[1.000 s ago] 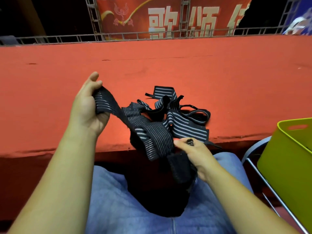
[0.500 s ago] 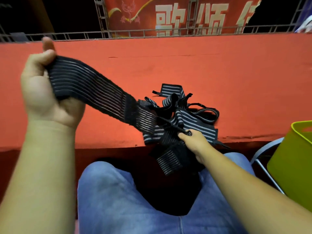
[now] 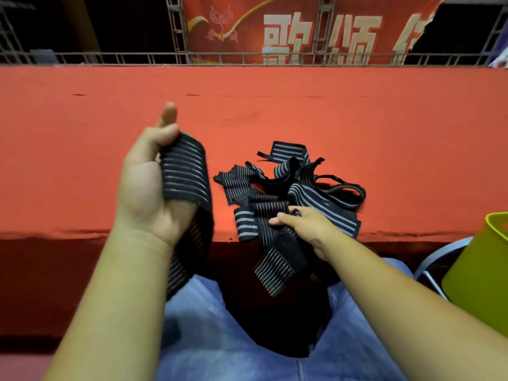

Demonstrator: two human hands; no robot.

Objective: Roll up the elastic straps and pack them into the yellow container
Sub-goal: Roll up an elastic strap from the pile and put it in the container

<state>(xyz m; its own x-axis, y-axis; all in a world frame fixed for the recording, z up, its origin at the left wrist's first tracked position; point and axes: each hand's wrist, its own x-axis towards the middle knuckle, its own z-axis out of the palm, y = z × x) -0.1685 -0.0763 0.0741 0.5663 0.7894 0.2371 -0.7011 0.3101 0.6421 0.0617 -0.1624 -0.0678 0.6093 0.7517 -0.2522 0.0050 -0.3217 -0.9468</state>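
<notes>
Now, left hand point(image 3: 148, 188): curled round one striped strap point(image 3: 184, 171), above red table's point(image 3: 275, 111) near edge, tail hanging off it.
Right hand point(image 3: 305, 226): gripping strap pile point(image 3: 310, 185) at that edge.
Yellow container point(image 3: 483, 270): right of table, lower.

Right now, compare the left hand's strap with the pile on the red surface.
The held strap is single, gripped by the left hand and hanging; the pile is several straps tangled on the red surface. The held strap's stripes look dimmer than the pile's. Both are black with stripes.
</notes>
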